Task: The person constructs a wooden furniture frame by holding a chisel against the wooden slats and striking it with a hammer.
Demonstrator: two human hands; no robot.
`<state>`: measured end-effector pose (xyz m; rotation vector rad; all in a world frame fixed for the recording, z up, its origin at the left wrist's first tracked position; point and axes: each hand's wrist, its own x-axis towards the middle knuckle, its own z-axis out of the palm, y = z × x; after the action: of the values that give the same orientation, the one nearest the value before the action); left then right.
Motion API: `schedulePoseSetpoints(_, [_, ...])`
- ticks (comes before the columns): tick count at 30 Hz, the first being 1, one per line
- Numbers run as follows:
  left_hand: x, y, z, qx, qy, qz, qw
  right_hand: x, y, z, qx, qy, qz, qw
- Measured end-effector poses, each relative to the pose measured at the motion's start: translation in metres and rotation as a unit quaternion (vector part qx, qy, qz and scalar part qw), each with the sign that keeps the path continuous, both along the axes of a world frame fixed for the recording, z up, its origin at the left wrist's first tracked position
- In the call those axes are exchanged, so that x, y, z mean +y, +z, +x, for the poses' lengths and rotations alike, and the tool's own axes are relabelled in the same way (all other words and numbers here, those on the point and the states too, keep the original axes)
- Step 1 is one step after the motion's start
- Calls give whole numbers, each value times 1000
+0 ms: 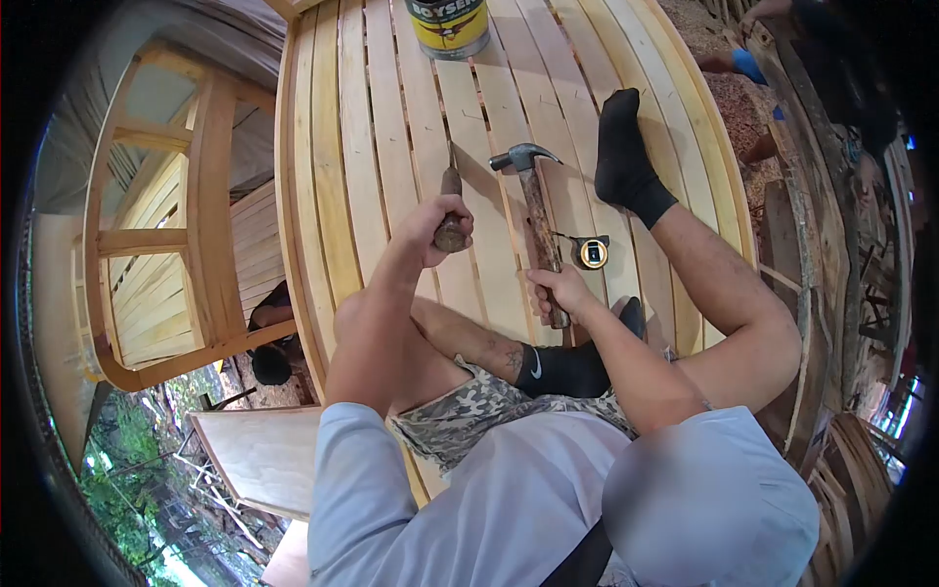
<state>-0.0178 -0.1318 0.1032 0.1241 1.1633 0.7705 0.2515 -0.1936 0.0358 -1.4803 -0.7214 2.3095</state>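
1. Gripping brown wooden-handled, metal-shafted tool (450, 182) in curled left fingers (457, 207), pointing ahead!
2. Clutching steel-headed, wooden-handled claw hammer (536, 208) in wrapped right fingers (540, 280).
3. Showing pale wooden slats (391, 166) laid beneath both; leaving thin, nail-like bits (473, 117) ahead, seemingly not flush yet.

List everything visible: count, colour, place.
Hammer: one, grey-brown, in right hand
Wooden-handled tool: one, brown, in left hand
Tape measure: one, yellow-black, beside hammer
Can: one, yellow-black, top centre
Slatted platform: one, pale, underneath
Slatted frame: one, brown, left
Panel: one, pale, lower left
Greenery: uncounted, green, lower left
Timber: many, brown, right edge
Other people: at least two, colours unclear, both sides
Shirt: one, pale blue, bottom
Shorts: one pair, camouflage, lap
Socks: two, black, feet
Legs, hands: two each, bare, centre
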Motion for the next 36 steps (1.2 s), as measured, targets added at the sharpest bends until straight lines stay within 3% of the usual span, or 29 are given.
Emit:
schedulePoseSetpoints(9, [-2,-3,-8,-23,12,-6,1000,-3,-4,-5,-10,-21,25,999])
schedulePoseSetpoints(12, [-3,-4,-9,-26,9,4,1000,-4,5,-4,-9,-25,-30,999])
schedulePoseSetpoints(15, [-1,-9,-10,-31,5,13,999,-11,-3,-14,-33,-49,83,995])
schedulePoseSetpoints(23, [-2,-4,-10,-40,9,-3,999,-21,-5,-21,-93,-44,152,983])
schedulePoseSetpoints(25, [-3,2,-7,-24,20,3,999,-22,-17,-15,-206,-11,253,945])
schedulePoseSetpoints(31, [-6,-4,-11,-54,30,26,998,-19,-11,-1,-262,46,305,914])
schedulePoseSetpoints(36, [-9,-6,-16,-91,39,41,994,-15,11,1,-239,48,259,935])
